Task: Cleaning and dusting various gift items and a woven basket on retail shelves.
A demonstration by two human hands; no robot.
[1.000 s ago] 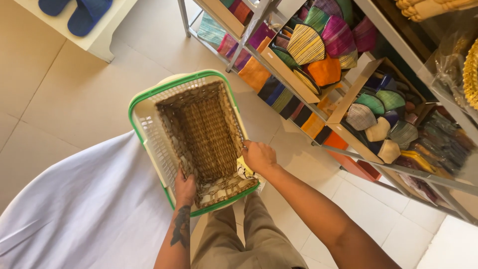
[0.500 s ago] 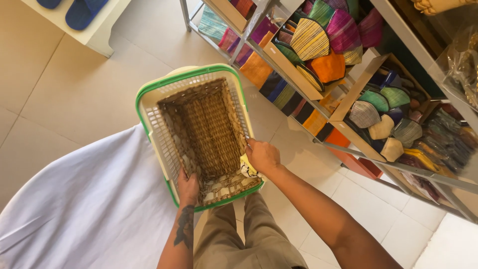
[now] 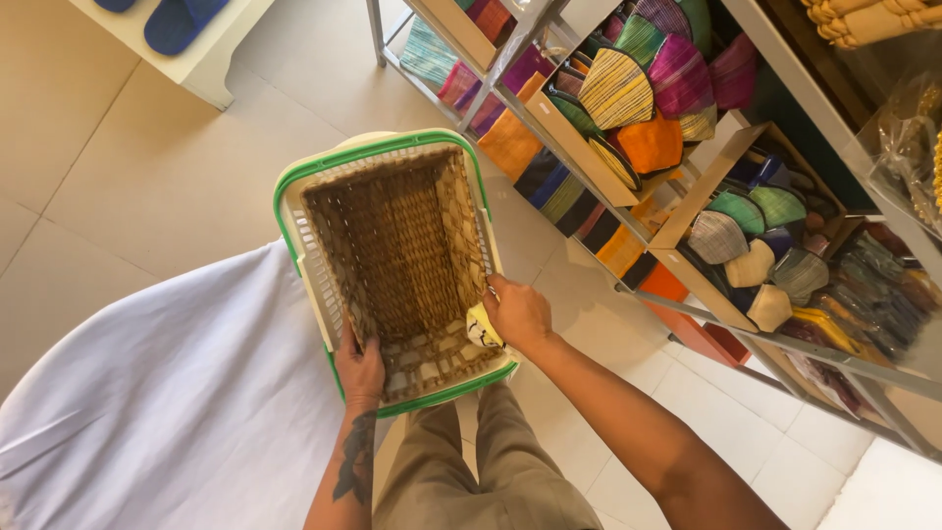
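View: looking down from head height at two bare hands working at a basket, legs in khaki trousers [image 3: 461,471] below.
Basket: cream plastic crate with green rim [image 3: 294,236], resting at the edge of a desk under a white cloth [image 3: 167,393], overhanging toward the legs.
Liner: brown woven wicker basket [image 3: 402,245] nested inside the crate, filling it almost wall to wall.
Left hand: left hand [image 3: 360,371], tattooed forearm, at the near left corner; grip closed over the rim of crate and liner, thumb inside.
Right hand: right hand [image 3: 517,312] at the near right edge; grip pinched together on a small yellow and white item [image 3: 483,329], held against the liner's inner wall. Kind of item too small to tell.
Surroundings: metal shelving [image 3: 687,324] on the right, packed with colourful woven fans [image 3: 628,93], folded striped cloths [image 3: 559,196] and small pouches [image 3: 756,260]; pale tiled floor [image 3: 128,167]; blue sandals [image 3: 182,20] on a white bench at top left.
Risk: crate likely to tip off the desk edge if the left grip loosens, since part of it hangs past the cloth.
Risk: small item may slip into the gap between wicker and plastic, hard to reach there.
Risk: cloth may slide under a sideways push and carry the crate along.
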